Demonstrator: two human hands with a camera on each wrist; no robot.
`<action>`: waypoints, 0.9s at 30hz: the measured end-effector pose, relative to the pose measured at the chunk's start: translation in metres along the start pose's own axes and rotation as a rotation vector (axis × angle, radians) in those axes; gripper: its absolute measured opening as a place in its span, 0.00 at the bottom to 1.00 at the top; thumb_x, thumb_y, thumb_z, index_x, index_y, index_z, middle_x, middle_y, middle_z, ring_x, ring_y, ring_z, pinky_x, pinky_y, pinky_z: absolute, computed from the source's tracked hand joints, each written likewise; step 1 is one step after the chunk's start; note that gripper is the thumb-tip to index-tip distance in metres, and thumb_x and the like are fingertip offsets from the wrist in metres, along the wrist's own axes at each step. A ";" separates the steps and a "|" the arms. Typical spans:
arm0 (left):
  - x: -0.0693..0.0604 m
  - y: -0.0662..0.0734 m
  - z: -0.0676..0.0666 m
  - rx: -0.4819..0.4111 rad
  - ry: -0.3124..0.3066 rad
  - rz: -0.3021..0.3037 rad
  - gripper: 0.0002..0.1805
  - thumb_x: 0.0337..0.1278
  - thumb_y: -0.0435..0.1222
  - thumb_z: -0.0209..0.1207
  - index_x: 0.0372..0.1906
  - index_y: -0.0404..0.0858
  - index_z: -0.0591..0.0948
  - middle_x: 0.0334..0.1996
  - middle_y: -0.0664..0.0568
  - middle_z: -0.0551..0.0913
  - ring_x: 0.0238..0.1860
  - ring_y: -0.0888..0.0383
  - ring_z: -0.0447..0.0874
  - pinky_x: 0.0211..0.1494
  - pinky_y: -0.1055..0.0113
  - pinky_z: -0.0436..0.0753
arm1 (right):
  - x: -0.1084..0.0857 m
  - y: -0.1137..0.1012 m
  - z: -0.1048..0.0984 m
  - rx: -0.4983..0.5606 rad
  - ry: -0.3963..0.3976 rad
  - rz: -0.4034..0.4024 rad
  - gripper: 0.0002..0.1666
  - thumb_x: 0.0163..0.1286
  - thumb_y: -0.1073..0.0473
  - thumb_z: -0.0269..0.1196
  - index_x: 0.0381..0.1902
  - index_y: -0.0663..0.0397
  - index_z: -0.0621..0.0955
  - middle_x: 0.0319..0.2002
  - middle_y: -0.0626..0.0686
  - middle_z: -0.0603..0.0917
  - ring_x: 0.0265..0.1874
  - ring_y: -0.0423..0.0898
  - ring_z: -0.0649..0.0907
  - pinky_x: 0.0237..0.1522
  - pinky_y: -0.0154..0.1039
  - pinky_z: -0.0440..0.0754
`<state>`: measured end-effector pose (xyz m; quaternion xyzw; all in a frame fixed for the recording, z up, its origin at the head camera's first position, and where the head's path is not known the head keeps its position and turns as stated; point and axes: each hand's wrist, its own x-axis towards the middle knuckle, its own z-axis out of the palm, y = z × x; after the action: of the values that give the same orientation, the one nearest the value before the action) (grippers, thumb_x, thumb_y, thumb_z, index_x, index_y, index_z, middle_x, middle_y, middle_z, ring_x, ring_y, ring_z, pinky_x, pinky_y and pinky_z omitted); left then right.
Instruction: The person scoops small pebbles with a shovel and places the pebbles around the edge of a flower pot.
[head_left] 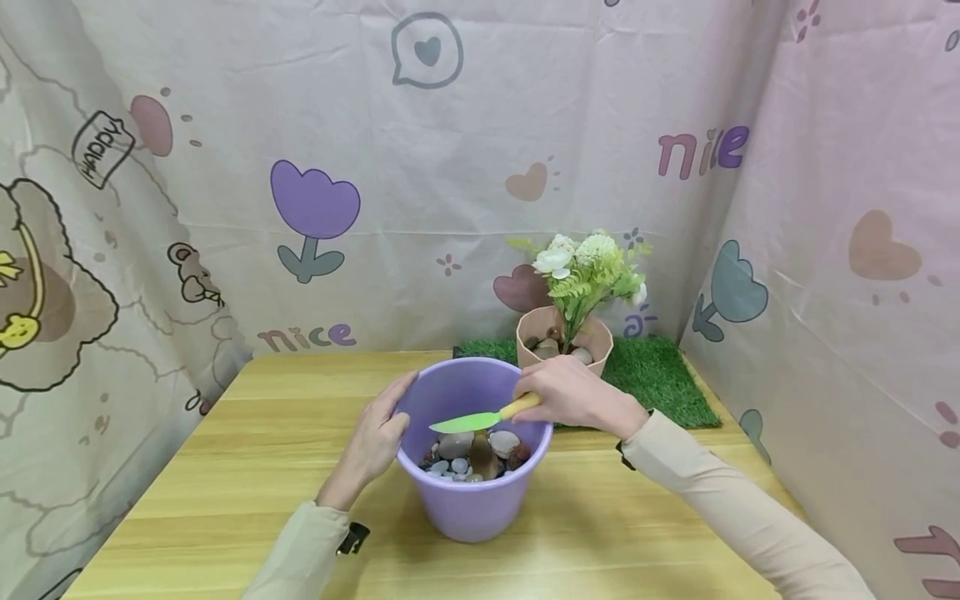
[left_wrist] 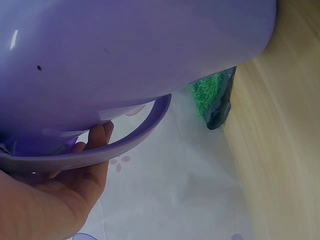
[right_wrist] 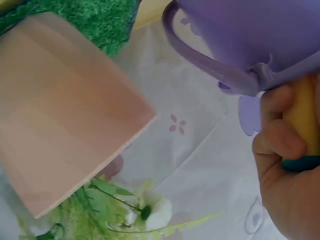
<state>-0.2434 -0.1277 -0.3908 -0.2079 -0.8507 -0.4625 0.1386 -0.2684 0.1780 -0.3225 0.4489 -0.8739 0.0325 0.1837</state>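
A purple bucket (head_left: 471, 508) stands upright on the table, with pebbles and larger stones (head_left: 483, 457) inside at the bottom. My left hand (head_left: 378, 433) grips the bucket's left rim; in the left wrist view its fingers (left_wrist: 97, 137) bend round beside the purple handle (left_wrist: 135, 137). My right hand (head_left: 566, 390) holds a small trowel by its yellow handle (right_wrist: 302, 115), over the bucket's right rim. The trowel's green blade (head_left: 467, 422) points left above the stones, apparently with nothing on it. Part of the yellow handle is hidden by my fingers.
Behind the bucket, a pink pot (head_left: 564, 337) holds stones and white artificial flowers (head_left: 588, 260) on a green turf mat (head_left: 660, 383). The wooden table (head_left: 300, 417) meets a printed cloth (head_left: 450, 150) at the back and sides.
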 end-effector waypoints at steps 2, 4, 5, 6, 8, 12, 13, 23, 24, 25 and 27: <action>0.000 0.000 0.000 -0.005 0.001 0.000 0.36 0.54 0.26 0.45 0.73 0.34 0.63 0.73 0.39 0.64 0.71 0.38 0.64 0.72 0.42 0.64 | 0.003 -0.002 0.001 -0.017 -0.016 0.012 0.13 0.54 0.39 0.72 0.29 0.37 0.86 0.26 0.35 0.82 0.23 0.31 0.76 0.24 0.28 0.73; 0.000 0.001 -0.001 -0.011 0.003 -0.003 0.36 0.54 0.26 0.45 0.73 0.34 0.63 0.73 0.39 0.64 0.71 0.38 0.64 0.73 0.42 0.64 | 0.005 -0.003 0.002 -0.029 -0.023 0.026 0.12 0.53 0.39 0.72 0.28 0.37 0.87 0.26 0.35 0.82 0.25 0.32 0.76 0.24 0.29 0.73; 0.000 0.002 -0.001 -0.013 0.004 -0.002 0.36 0.54 0.26 0.45 0.73 0.34 0.63 0.73 0.39 0.64 0.71 0.38 0.64 0.73 0.43 0.64 | 0.006 -0.003 0.002 -0.029 -0.025 0.028 0.12 0.52 0.39 0.72 0.28 0.36 0.87 0.26 0.35 0.81 0.25 0.33 0.75 0.24 0.29 0.73; 0.000 0.002 -0.001 -0.014 0.004 -0.002 0.36 0.54 0.26 0.45 0.73 0.34 0.63 0.73 0.39 0.64 0.71 0.38 0.64 0.73 0.42 0.64 | 0.007 -0.003 0.002 -0.028 -0.028 0.027 0.12 0.52 0.39 0.73 0.28 0.36 0.87 0.25 0.35 0.81 0.26 0.33 0.75 0.25 0.29 0.73; 0.000 0.002 -0.001 -0.012 0.003 -0.004 0.36 0.54 0.26 0.45 0.73 0.34 0.63 0.73 0.39 0.64 0.71 0.38 0.64 0.72 0.42 0.64 | 0.007 -0.004 0.002 -0.019 -0.038 0.020 0.12 0.51 0.39 0.73 0.27 0.36 0.87 0.25 0.36 0.79 0.26 0.34 0.73 0.25 0.30 0.72; -0.001 0.001 0.000 -0.012 -0.002 -0.009 0.37 0.54 0.26 0.45 0.74 0.34 0.62 0.73 0.39 0.64 0.70 0.38 0.65 0.72 0.42 0.65 | 0.008 -0.005 0.003 -0.011 -0.062 0.000 0.11 0.51 0.38 0.72 0.25 0.34 0.86 0.22 0.36 0.76 0.25 0.34 0.71 0.23 0.29 0.70; -0.001 0.001 0.000 -0.011 -0.001 -0.007 0.36 0.54 0.26 0.45 0.74 0.34 0.62 0.73 0.39 0.64 0.70 0.38 0.65 0.72 0.42 0.65 | 0.009 -0.005 0.003 -0.009 -0.070 -0.003 0.11 0.51 0.38 0.73 0.24 0.33 0.86 0.22 0.36 0.76 0.25 0.35 0.71 0.23 0.30 0.70; 0.000 0.000 0.001 -0.001 0.006 0.003 0.36 0.54 0.26 0.45 0.73 0.34 0.63 0.72 0.39 0.64 0.71 0.38 0.65 0.73 0.43 0.64 | 0.019 -0.007 0.000 0.038 -0.214 -0.011 0.13 0.50 0.38 0.73 0.16 0.31 0.84 0.23 0.36 0.78 0.27 0.35 0.75 0.25 0.31 0.72; 0.000 0.000 0.001 -0.003 0.005 0.001 0.36 0.54 0.26 0.45 0.73 0.34 0.63 0.73 0.39 0.64 0.71 0.39 0.64 0.73 0.43 0.64 | 0.021 -0.007 0.000 0.039 -0.224 -0.008 0.14 0.50 0.38 0.73 0.15 0.31 0.83 0.22 0.36 0.78 0.26 0.35 0.74 0.24 0.31 0.71; 0.000 0.000 0.001 -0.004 0.003 -0.001 0.36 0.54 0.26 0.45 0.73 0.34 0.63 0.73 0.39 0.64 0.71 0.39 0.64 0.73 0.43 0.64 | 0.022 -0.007 0.001 0.035 -0.230 -0.006 0.15 0.50 0.38 0.73 0.14 0.32 0.82 0.22 0.36 0.78 0.24 0.34 0.74 0.23 0.31 0.70; 0.000 0.000 0.001 -0.007 0.001 -0.006 0.36 0.54 0.26 0.45 0.73 0.35 0.63 0.73 0.39 0.64 0.71 0.39 0.64 0.73 0.43 0.63 | 0.025 -0.007 0.002 0.023 -0.235 -0.004 0.16 0.50 0.38 0.73 0.12 0.31 0.80 0.21 0.35 0.78 0.22 0.34 0.74 0.22 0.31 0.69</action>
<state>-0.2430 -0.1270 -0.3910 -0.2053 -0.8497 -0.4660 0.1370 -0.2763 0.1540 -0.3164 0.4533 -0.8881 -0.0108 0.0749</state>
